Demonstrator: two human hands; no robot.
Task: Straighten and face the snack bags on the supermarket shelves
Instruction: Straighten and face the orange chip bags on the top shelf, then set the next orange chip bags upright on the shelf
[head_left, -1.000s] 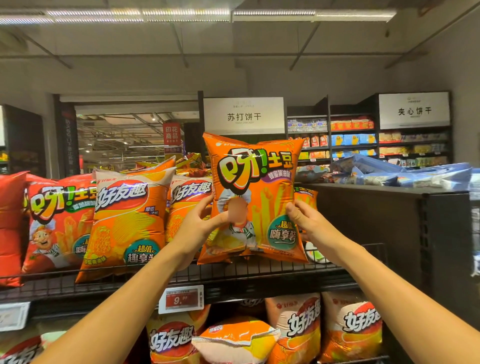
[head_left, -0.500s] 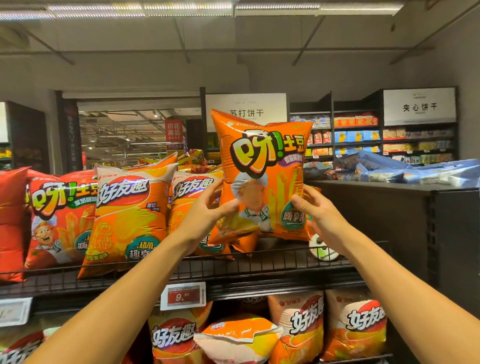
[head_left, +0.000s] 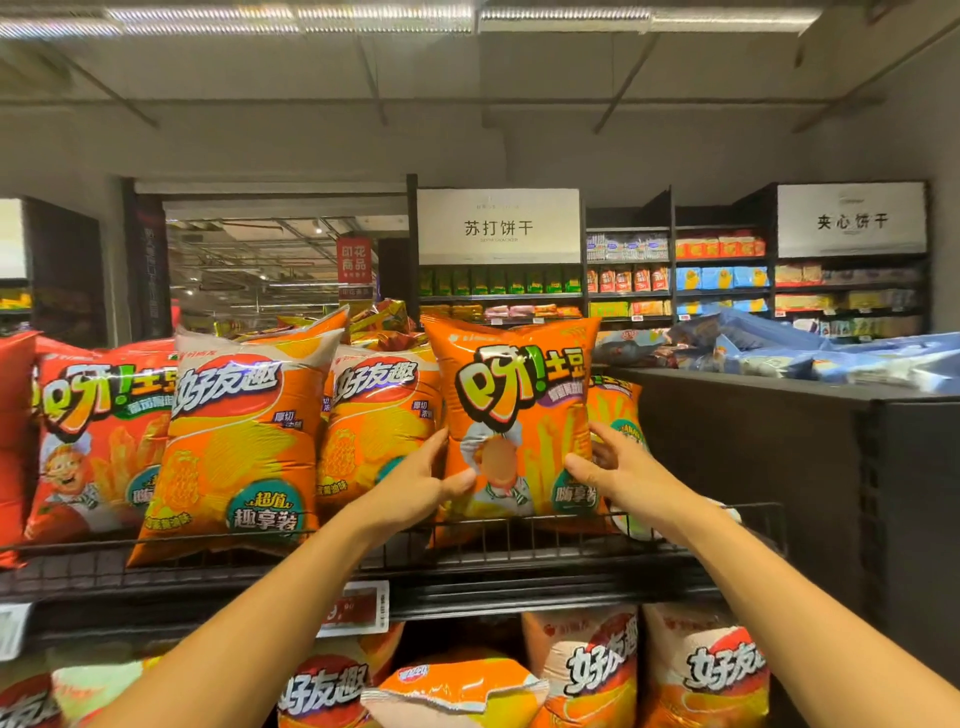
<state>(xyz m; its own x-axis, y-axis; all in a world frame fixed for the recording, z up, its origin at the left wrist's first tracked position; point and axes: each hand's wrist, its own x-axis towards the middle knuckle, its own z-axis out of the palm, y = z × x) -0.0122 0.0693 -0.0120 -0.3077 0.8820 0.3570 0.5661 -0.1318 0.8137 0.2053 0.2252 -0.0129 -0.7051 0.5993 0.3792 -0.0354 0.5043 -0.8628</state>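
ITEM: orange fry-snack bag (head_left: 519, 415), upright, front label facing out, at the right end of the top wire shelf (head_left: 519, 540). Its bottom edge sits at or just behind the front rail; can't tell if full wt is on the shelf yet.

HANDS: left hand (head_left: 415, 488) grips the bag's lower left edge, thumb on the front, other fingers hidden behind. Right hand (head_left: 618, 473) holds the lower right edge, thumb on the front face, fingers wrapped round the back. Both are closed on the bag, neither free.

NEIGHBOURS: chip bag (head_left: 379, 421) just left, touching or nearly so, leaning slightly. Second chip bag (head_left: 244, 441) further left, tilted, top corner leaning right. Red fry-snack bag (head_left: 98, 441) left of that. Behind the held bag on the right, a same-brand orange bag (head_left: 615, 410) shows partly. Price tag (head_left: 358, 608) on the shelf lip below. Lower shelf bags (head_left: 587, 670) incl. one lying flat.

STEP (judged): seating and squaring the bag in its slot.

HOW TO DO WELL:
- Set the base flat on the wire, behind the rail, before letting go; air-filled bag prob. tips fwd otherwise.
- Keep the hold low and light; squeezing creases the film and crushes contents.
- Line the front face w/ the neighbours' fronts, label level, not twisted.
- Back it against the bag behind for support.
- Release one side at a time and check it stands.
- Next candidates: the tilted chip bags at left.
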